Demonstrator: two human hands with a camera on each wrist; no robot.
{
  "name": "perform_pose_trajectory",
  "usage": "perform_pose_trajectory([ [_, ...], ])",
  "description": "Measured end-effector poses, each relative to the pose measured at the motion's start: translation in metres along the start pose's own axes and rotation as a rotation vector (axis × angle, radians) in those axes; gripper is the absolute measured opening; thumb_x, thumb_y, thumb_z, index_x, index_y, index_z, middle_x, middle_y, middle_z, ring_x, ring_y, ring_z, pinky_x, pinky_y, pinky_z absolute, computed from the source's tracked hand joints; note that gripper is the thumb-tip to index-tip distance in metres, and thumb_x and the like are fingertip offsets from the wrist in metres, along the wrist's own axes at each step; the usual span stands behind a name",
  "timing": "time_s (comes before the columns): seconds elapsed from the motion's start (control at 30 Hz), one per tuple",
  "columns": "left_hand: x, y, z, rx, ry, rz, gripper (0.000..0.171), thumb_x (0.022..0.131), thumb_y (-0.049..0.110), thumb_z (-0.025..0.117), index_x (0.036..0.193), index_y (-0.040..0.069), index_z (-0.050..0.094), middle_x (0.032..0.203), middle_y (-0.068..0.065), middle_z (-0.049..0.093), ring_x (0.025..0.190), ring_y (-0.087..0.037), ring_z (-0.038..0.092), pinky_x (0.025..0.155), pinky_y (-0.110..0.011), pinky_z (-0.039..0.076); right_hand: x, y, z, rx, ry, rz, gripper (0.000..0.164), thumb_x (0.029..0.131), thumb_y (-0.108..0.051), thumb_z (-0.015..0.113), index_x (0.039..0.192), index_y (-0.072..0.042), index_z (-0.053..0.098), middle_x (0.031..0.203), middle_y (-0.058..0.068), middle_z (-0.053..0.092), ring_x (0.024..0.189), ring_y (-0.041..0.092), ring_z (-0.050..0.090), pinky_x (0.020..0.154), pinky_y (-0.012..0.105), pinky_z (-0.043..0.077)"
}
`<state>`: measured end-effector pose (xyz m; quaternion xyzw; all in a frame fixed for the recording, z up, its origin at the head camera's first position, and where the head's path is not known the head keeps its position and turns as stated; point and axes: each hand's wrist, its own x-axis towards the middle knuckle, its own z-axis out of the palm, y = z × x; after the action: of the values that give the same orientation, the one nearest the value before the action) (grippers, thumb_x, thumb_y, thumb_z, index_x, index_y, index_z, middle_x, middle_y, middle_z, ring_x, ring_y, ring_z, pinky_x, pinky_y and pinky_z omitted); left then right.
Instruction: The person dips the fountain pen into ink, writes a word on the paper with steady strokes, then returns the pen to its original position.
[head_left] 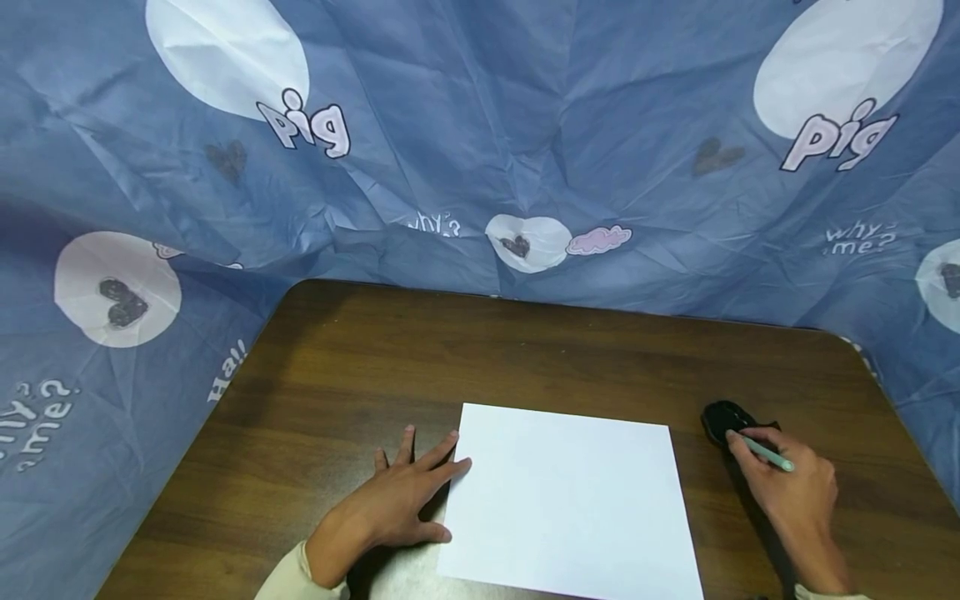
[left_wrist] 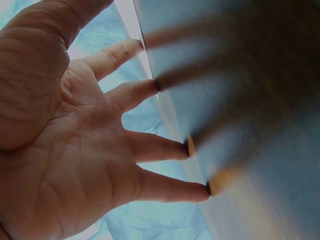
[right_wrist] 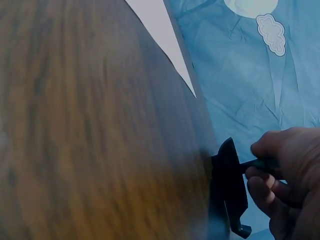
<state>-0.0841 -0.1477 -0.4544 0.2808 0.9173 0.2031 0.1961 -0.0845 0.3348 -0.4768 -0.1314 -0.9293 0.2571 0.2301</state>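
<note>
A blank white sheet of paper (head_left: pixel 570 500) lies on the table. My left hand (head_left: pixel 401 504) is spread at its left edge, thumb and index finger touching the paper. In the left wrist view the fingers of my left hand (left_wrist: pixel 75 140) stand straight, tips down on the surface. To the right of the paper, my right hand (head_left: pixel 798 492) pinches a slim green pen or brush (head_left: pixel 767 452). Its tip, hidden in the head view, points at a small black dish-like thing (head_left: pixel 723 417). The right wrist view shows this black thing (right_wrist: pixel 231 185) side-on, with the green tool's dark end against it.
The dark brown wooden table (head_left: pixel 525 350) has rounded far corners. Behind it and along the sides hangs a blue cloth (head_left: pixel 465 108) printed with hearts and lettering. Something small and dark shows at the bottom edge near my right forearm.
</note>
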Motion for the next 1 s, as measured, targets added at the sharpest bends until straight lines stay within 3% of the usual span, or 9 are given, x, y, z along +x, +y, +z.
perform_pose_trajectory([
  [0.37,0.0009,0.0005,0.0004,0.010,0.004,0.013,0.083,0.081,0.039,0.082,0.152,0.018,0.044,0.165,-0.011,0.020,0.137,-0.067,0.005,0.087,-0.089,0.015,0.0009,0.0013,0.0010,-0.025,-0.054,0.037,0.027,0.087,-0.039,0.074,0.093,-0.013,0.078,0.078,0.012,0.073,0.072,0.039,0.066,0.060,0.054,0.043],
  [0.57,-0.0002,0.0009,0.0009,0.007,0.003,0.027,0.084,0.080,0.034,0.082,0.152,0.013,0.044,0.166,-0.009,0.015,0.139,-0.065,0.003,0.084,-0.090,0.014,-0.0004,-0.0003,0.0016,-0.024,-0.038,0.028,0.025,0.087,-0.035,0.076,0.091,-0.010,0.077,0.075,0.012,0.072,0.066,0.034,0.065,0.058,0.052,0.043],
  [0.77,-0.0002,0.0019,0.0001,0.011,0.000,0.056,0.085,0.081,0.031,0.082,0.152,0.008,0.042,0.164,-0.009,0.023,0.139,-0.064,0.004,0.082,-0.090,0.015,-0.0004,-0.0016,0.0015,-0.013,-0.018,0.016,0.024,0.086,-0.034,0.076,0.090,-0.010,0.077,0.078,0.013,0.073,0.068,0.037,0.066,0.058,0.053,0.043],
  [1.0,0.0002,0.0020,-0.0012,-0.035,-0.017,0.058,0.074,0.081,0.027,0.082,0.146,0.019,0.048,0.164,-0.009,0.022,0.139,-0.065,0.004,0.081,-0.091,0.013,0.0003,-0.0018,0.0010,-0.033,-0.030,-0.001,0.025,0.087,-0.033,0.075,0.092,-0.009,0.077,0.074,0.012,0.071,0.070,0.040,0.067,0.061,0.056,0.043],
])
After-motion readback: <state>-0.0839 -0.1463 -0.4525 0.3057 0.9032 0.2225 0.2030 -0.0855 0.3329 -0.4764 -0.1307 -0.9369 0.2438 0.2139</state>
